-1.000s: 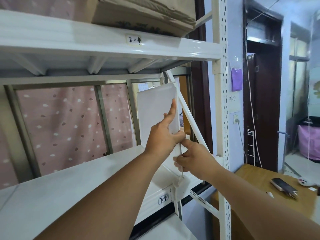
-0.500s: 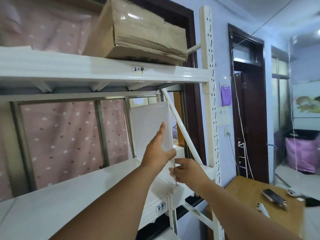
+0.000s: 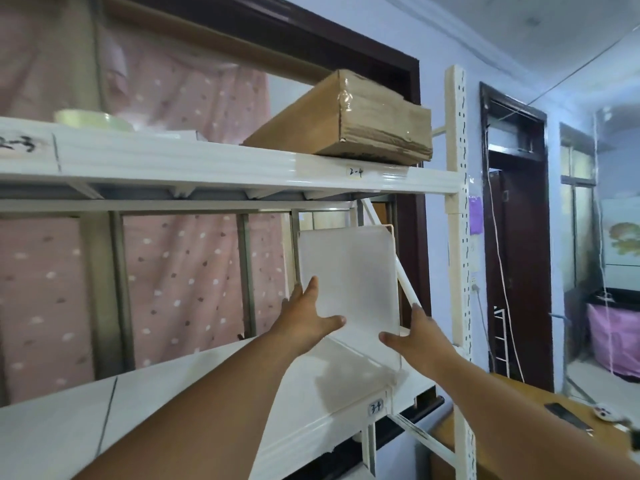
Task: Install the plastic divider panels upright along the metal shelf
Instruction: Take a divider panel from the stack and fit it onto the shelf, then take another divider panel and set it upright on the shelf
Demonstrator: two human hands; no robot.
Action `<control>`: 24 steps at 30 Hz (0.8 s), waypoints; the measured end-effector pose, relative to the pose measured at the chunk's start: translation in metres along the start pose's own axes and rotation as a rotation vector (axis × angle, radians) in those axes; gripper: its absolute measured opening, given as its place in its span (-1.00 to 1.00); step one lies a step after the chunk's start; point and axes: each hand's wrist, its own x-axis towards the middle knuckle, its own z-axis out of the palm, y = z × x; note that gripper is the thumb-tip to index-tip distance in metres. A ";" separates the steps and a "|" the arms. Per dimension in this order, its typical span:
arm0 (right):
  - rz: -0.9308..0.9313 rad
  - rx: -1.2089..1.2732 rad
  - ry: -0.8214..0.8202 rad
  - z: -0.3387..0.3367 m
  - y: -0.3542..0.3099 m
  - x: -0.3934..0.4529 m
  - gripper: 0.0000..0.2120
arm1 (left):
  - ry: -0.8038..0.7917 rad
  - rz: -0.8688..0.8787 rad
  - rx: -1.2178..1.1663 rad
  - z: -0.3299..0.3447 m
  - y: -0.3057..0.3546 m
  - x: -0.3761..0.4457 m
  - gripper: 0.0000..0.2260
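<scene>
Vs 1 s earlier: view had tilted up, cardboard box (image 3: 349, 126) on the upper shelf now fully in frame; both hands had let go of the panel's front edge and opened out. Left hand (image 3: 304, 317) was flat against the divider panel's (image 3: 346, 275) left face, fingers spread, thumb along its lower part. Right hand (image 3: 415, 336) was open on the right side, thumb at the bottom front corner; whether its fingers touched the back face, can't tell. Panel stood upright on the metal shelf (image 3: 194, 393), near its right end by the slotted post (image 3: 459, 216). Panel's base joint blurred.
</scene>
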 end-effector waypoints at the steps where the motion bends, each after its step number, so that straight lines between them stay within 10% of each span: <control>1: -0.002 -0.032 -0.006 0.000 -0.005 -0.005 -0.31 | -0.012 -0.006 0.034 -0.008 -0.009 -0.003 -0.01; 11: 0.089 -0.618 -0.207 0.025 -0.090 -0.054 -0.18 | -0.167 -0.099 0.304 -0.115 -0.086 -0.056 -0.03; 24: -0.447 -0.533 -0.554 0.184 -0.253 -0.101 -0.13 | -0.070 -0.460 0.552 -0.288 -0.226 -0.193 -0.27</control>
